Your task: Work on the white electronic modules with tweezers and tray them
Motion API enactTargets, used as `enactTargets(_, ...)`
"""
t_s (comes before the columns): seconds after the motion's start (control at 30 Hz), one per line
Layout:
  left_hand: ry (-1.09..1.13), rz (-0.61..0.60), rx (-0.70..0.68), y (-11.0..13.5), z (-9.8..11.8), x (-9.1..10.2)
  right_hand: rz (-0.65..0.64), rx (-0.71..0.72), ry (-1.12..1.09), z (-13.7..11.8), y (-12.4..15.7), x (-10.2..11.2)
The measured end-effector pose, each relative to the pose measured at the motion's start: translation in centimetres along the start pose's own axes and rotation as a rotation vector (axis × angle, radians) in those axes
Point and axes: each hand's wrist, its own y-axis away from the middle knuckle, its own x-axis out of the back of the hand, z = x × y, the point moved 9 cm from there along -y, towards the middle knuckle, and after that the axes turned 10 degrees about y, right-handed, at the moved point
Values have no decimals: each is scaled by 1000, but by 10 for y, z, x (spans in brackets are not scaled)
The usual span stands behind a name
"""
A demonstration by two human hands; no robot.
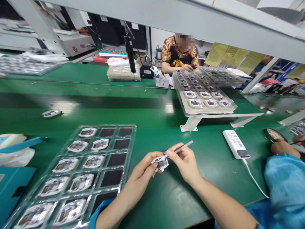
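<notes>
Seen from the head camera, the left hand (139,170) and right hand (184,162) meet low over the green bench mat (152,121). The left fingers (149,160) curl together around a small white-framed electronic module (161,163), pinching it. Its long axis lies nearly level across the view, tilted slightly, and its right end sits just beside the right hand's fingertips. The right thumb and fingers pinch a slim grey pick (183,146) like a pen. The pick's long axis slants up and to the right, away from the module, and its lower end meets the module's upper edge, partly hidden by the fingers.

To the left, a clear blister tray (107,126) holds similar modules, with some black-floored compartments showing no module. A white power bank (235,144) lies to the right, and a co-worker's hand (284,148) is beyond it.
</notes>
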Motion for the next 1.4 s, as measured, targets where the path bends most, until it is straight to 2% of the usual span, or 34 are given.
enactTargets(0.37, 42, -33, -12, 2, 5, 0, -11, 3, -123, 1, 0, 0)
enactTargets(0.8, 35, -53, -4, 2, 11, -3, -7, 14, -116, -1, 1, 0)
enactTargets(1.4, 62, -85, 8, 0, 11, -2, -32, 157, -43, -18, 6, -2)
